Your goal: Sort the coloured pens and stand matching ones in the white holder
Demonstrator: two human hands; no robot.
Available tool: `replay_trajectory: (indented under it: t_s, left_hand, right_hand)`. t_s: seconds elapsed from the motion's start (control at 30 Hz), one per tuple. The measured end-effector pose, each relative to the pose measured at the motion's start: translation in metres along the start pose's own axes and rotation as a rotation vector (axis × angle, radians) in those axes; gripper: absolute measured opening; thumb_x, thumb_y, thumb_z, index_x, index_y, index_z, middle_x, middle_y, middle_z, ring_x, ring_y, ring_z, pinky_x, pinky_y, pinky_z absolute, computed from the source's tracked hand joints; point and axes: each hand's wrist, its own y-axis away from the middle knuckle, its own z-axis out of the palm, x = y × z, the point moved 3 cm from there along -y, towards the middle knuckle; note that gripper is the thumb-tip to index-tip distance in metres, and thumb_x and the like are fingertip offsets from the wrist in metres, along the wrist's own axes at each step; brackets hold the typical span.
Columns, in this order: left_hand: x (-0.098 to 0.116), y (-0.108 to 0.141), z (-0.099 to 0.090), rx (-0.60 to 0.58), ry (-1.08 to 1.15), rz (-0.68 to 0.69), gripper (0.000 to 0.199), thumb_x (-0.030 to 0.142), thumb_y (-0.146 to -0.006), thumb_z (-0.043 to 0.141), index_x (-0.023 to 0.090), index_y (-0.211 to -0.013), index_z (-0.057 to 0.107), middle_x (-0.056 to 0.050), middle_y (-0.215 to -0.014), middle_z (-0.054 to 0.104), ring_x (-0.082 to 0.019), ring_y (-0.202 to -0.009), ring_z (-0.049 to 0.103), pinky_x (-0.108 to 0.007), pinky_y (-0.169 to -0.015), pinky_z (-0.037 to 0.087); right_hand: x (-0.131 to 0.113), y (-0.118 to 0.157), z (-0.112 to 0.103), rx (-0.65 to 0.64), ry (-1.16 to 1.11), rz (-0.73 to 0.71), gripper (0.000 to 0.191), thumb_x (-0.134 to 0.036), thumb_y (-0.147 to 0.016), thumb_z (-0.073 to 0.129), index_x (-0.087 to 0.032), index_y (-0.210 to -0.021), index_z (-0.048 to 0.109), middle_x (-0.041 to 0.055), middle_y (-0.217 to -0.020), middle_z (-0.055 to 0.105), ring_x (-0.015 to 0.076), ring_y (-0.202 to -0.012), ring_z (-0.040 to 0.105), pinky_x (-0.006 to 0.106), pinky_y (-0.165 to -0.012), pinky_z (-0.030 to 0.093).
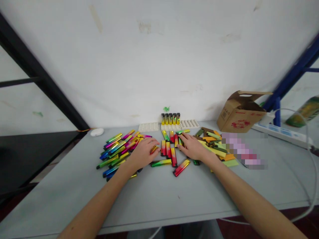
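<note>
My left hand (143, 154) is closed around a few gold-and-red lighters (154, 149), just right of a heap of shiny multicoloured lighters (114, 154). Fingers spread, my right hand (191, 146) rests its fingertips on lighters in the middle group; whether it grips one is hidden. Between the hands lie red-and-yellow lighters (173, 157) and a green-and-yellow lighter (161, 163). One more red-and-yellow lighter (181, 168) lies closer to me. Behind them, several lighters (170, 119) stand upright in a white holed tray (170, 127).
Two further white holed trays (149, 127) (189, 124) flank the standing lighters by the wall. Right of my right hand is a pile of matte yellow, green and orange pieces (219, 149). An open cardboard box (239, 114), a power strip (284, 132) and a white case (97, 132) sit farther out.
</note>
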Motion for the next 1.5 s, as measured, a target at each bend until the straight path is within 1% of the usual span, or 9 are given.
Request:
replay_trajectory:
  t_s: [0.2,0.4,0.53,0.67,0.77,1.03,1.17,1.3,1.5]
  left_hand:
    - [0.006,0.002,-0.001,-0.043,-0.023,-0.012,0.024,0.031,-0.089,0.053,0.016,-0.103,0.066,-0.010,-0.106,0.066,-0.025,-0.104,0.058,-0.042,-0.096,0.044]
    - [-0.004,0.007,0.001,-0.079,-0.013,-0.019,0.021,0.030,-0.085,0.058,0.018,-0.099,0.066,-0.009,-0.102,0.067,-0.025,-0.103,0.059,-0.041,-0.096,0.044]
    - [-0.016,0.007,0.006,-0.040,0.006,-0.067,0.027,0.027,-0.085,0.059,0.017,-0.109,0.065,-0.010,-0.109,0.067,-0.025,-0.105,0.059,-0.040,-0.096,0.045]
    - [-0.024,0.007,0.011,-0.013,-0.020,-0.103,0.031,0.030,-0.087,0.057,0.016,-0.114,0.063,-0.011,-0.111,0.067,-0.026,-0.106,0.060,-0.041,-0.096,0.045]
    - [-0.024,0.007,0.011,0.000,-0.014,-0.117,0.033,0.033,-0.088,0.055,0.016,-0.116,0.062,-0.012,-0.113,0.067,-0.026,-0.107,0.060,-0.041,-0.096,0.045]
    - [-0.008,0.006,0.003,-0.053,0.052,-0.071,0.021,0.028,-0.093,0.045,0.019,-0.094,0.064,-0.007,-0.094,0.068,-0.022,-0.091,0.061,-0.035,-0.084,0.048]
    - [-0.006,0.006,0.003,-0.024,0.073,-0.047,0.021,0.024,-0.092,0.045,0.018,-0.098,0.064,-0.008,-0.101,0.068,-0.022,-0.096,0.060,-0.037,-0.089,0.047]
    - [-0.015,0.006,-0.003,0.025,0.048,-0.101,0.029,0.030,-0.092,0.044,0.018,-0.107,0.066,-0.010,-0.108,0.069,-0.024,-0.104,0.060,-0.040,-0.095,0.046]
    - [-0.042,0.009,-0.028,0.104,0.043,-0.256,0.039,0.032,-0.095,0.034,0.017,-0.113,0.065,-0.009,-0.112,0.069,-0.023,-0.104,0.063,-0.040,-0.098,0.046]
  right_hand:
    - [0.001,0.000,0.005,0.034,0.007,0.014,0.053,-0.042,-0.094,0.040,-0.006,-0.134,0.047,0.0230,-0.140,0.044,0.0333,-0.129,0.043,0.046,-0.104,0.035]
    - [0.001,-0.002,0.003,0.203,-0.073,-0.054,0.043,-0.036,-0.094,0.040,-0.010,-0.124,0.055,0.0203,-0.135,0.048,0.0292,-0.127,0.043,0.044,-0.106,0.035]
    - [-0.015,0.002,-0.007,0.241,-0.228,-0.245,0.035,-0.034,-0.093,0.046,-0.014,-0.118,0.060,0.0146,-0.125,0.058,0.0239,-0.121,0.049,0.040,-0.105,0.038]
    - [-0.042,0.011,-0.011,0.160,-0.304,-0.508,0.032,-0.037,-0.085,0.059,-0.018,-0.110,0.066,0.0112,-0.120,0.061,0.0225,-0.115,0.053,0.039,-0.102,0.040]
    - [-0.054,0.014,-0.007,0.088,-0.309,-0.592,0.029,-0.038,-0.080,0.066,-0.020,-0.103,0.069,0.0091,-0.120,0.060,0.0223,-0.115,0.053,0.039,-0.103,0.039]
    - [-0.056,0.012,0.002,0.134,-0.331,-0.500,0.017,-0.030,-0.083,0.065,-0.021,-0.095,0.071,0.0085,-0.117,0.062,0.0224,-0.115,0.053,0.039,-0.102,0.041]
    - [-0.057,0.012,0.003,0.148,-0.356,-0.477,0.018,-0.030,-0.081,0.066,-0.019,-0.096,0.069,0.0089,-0.115,0.061,0.0225,-0.112,0.055,0.038,-0.100,0.043]
    - [-0.056,0.012,-0.001,0.161,-0.378,-0.459,0.020,-0.029,-0.086,0.061,-0.018,-0.102,0.068,0.0092,-0.111,0.063,0.0212,-0.109,0.056,0.037,-0.097,0.044]
    - [-0.052,0.011,-0.009,0.178,-0.358,-0.423,0.020,-0.025,-0.091,0.051,-0.019,-0.100,0.068,0.0102,-0.109,0.064,0.0216,-0.109,0.056,0.038,-0.095,0.046]
